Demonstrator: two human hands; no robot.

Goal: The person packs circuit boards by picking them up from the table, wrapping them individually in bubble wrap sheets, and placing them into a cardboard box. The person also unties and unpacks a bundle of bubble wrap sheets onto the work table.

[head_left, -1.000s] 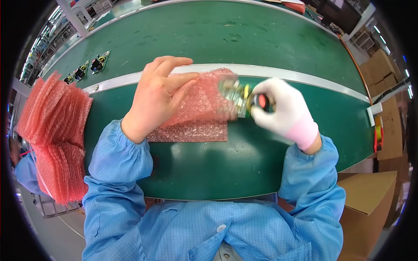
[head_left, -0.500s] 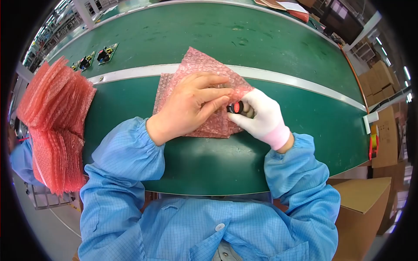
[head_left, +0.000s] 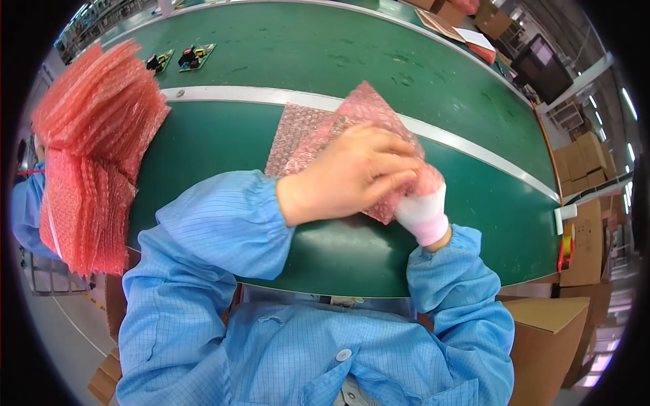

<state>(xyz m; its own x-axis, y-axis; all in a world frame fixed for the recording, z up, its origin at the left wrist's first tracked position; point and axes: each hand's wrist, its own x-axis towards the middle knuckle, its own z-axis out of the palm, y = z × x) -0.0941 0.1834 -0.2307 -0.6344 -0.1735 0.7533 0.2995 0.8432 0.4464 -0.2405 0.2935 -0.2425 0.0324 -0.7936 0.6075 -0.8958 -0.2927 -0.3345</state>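
My left hand (head_left: pixel 359 172), bare, is closed on the pink bubble wrap bag (head_left: pixel 369 101), its fingers pressed on the wrap near the bag's right side. My right hand (head_left: pixel 421 206), in a white glove with a pink cuff, is mostly inside or behind the wrap, so its fingers are hidden. The circuit board cannot be seen; wrap and hands cover that spot. Under the raised bag, another bubble wrap piece (head_left: pixel 291 132) lies on the green table (head_left: pixel 318 254).
A tall stack of pink bubble wrap bags (head_left: pixel 88 169) stands at the left. Two circuit boards (head_left: pixel 196 58) (head_left: pixel 160 62) lie beyond the white rail (head_left: pixel 237 93). At right are a tape roll (head_left: pixel 566 247), a cardboard box (head_left: pixel 542 325) and a monitor (head_left: pixel 542 68). A blue sleeve (head_left: pixel 28 210) shows at far left.
The board in my right hand has gone out of sight behind the wrap. My left hand has moved right over the bag, and the glove's fingers are now covered. The view has shifted.
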